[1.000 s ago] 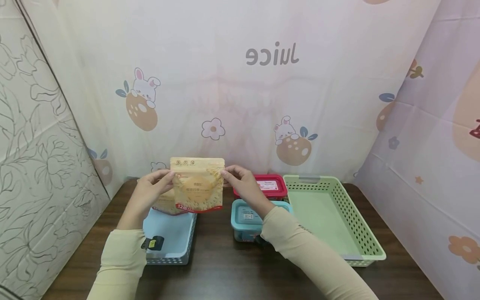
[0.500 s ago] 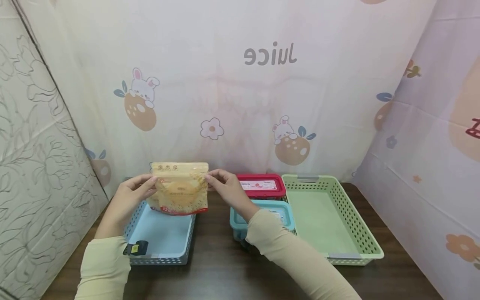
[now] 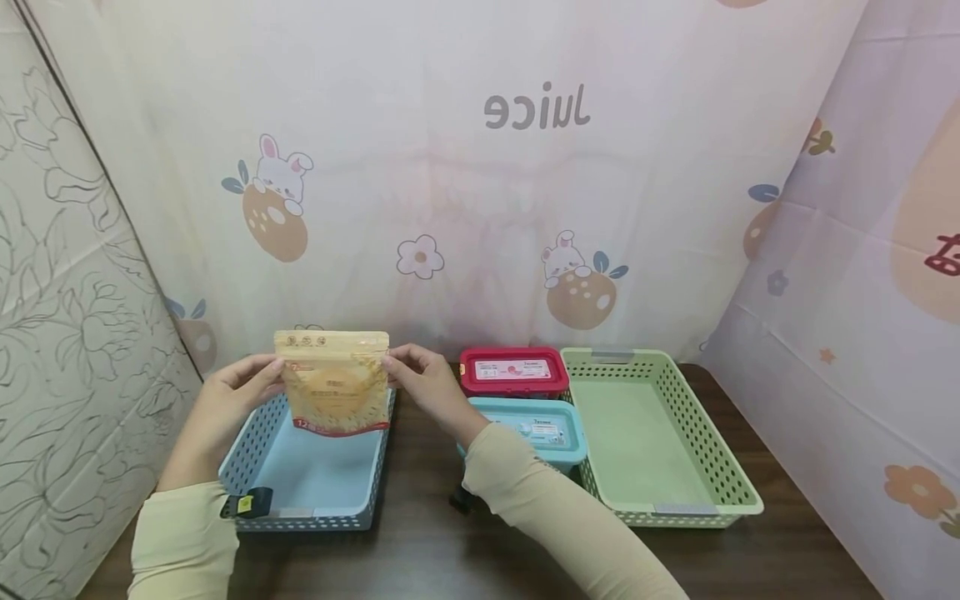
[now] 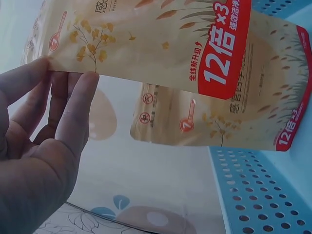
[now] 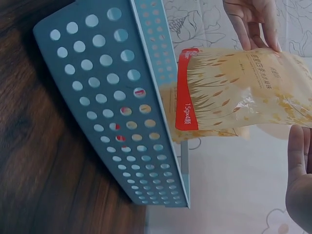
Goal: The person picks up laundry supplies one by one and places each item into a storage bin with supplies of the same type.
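A yellow resealable pouch [image 3: 337, 385] with a red bottom strip is held upright above the back of the blue basket [image 3: 322, 475]. My left hand [image 3: 225, 404] pinches its left edge between thumb and fingers. On the opposite edge, the thumb and fingers of my right hand [image 3: 431, 390] pinch it too. The left wrist view shows a second, matching pouch [image 4: 204, 122] standing in the basket behind the held one. From the head view, the held pouch hides that second one.
Right of centre stand a box with a red lid [image 3: 517, 372] and, in front of it, one with a light-blue lid [image 3: 551, 433]. Beside them lies a green perforated basket [image 3: 645, 450]. A printed curtain [image 3: 450, 167] hangs behind the dark wooden table [image 3: 420, 558].
Both hands have carried the pouch leftward and slightly down, from the basket's right side to over its back part. The lidded boxes are less covered by my right arm.
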A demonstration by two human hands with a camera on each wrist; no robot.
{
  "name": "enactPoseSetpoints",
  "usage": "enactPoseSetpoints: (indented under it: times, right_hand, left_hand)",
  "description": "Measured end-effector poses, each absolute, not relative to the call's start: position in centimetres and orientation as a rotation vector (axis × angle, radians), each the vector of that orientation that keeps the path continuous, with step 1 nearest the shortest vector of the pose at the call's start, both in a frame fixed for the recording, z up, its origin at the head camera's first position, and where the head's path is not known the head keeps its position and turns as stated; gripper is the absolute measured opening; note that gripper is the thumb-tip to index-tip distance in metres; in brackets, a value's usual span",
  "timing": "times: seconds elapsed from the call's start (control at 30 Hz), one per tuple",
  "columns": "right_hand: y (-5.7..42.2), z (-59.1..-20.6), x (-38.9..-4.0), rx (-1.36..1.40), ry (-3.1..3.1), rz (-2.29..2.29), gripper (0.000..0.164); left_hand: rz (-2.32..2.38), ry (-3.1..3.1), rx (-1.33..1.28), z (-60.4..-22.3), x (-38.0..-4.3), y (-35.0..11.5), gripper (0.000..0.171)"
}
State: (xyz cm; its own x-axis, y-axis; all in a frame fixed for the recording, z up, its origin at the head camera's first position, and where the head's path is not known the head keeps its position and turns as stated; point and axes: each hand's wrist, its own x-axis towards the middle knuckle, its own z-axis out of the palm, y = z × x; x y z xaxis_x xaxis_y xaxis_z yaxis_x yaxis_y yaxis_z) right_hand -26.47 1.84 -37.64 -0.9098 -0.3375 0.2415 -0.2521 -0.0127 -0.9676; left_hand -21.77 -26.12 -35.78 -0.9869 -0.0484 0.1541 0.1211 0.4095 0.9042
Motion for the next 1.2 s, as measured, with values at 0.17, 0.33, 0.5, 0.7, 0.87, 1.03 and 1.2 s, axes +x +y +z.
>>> enactPoseSetpoints:
  times: [0.17, 0.33, 0.5, 0.7, 0.87, 1.03, 1.2]
  right_hand:
    - [1.1, -37.9, -26.5, -0.649, 2.149, -2.088, 0.025]
    - [0.4, -37.9, -26.4, -0.642, 2.154, -2.063, 0.024]
    - [0.0, -38.1, -26.5, -0.594, 2.183, -2.007, 0.022]
    - [-0.4, -38.5, -26.6, -0.581, 2.235, -1.928, 0.021]
    - [-0.5, -38.7, -26.4, -0.553, 2.287, -1.851, 0.019]
    - [-0.6, -38.9, -26.3, -0.552, 2.324, -1.801, 0.018]
    - [-0.8, -39.4, -26.5, -0.573, 2.366, -1.766, 0.017]
  left_hand:
    - [-1.713, -2.457, -0.002, -36.0, -21.5, -26.8, 0.069]
    - [-1.749, -2.455, 0.040, -36.1, -21.4, -27.5, 0.071]
    - [-1.649, -2.510, 0.018, -36.2, -21.4, -28.1, 0.071]
    - [-1.625, -2.549, 0.002, -36.6, -21.6, -28.7, 0.072]
    - [-1.625, -2.601, 0.014, -37.0, -21.8, -29.2, 0.073]
    - [-1.618, -2.639, 0.017, -37.2, -21.9, -29.5, 0.073]
    - [-1.628, -2.675, 0.052, -37.5, -22.0, -29.6, 0.075]
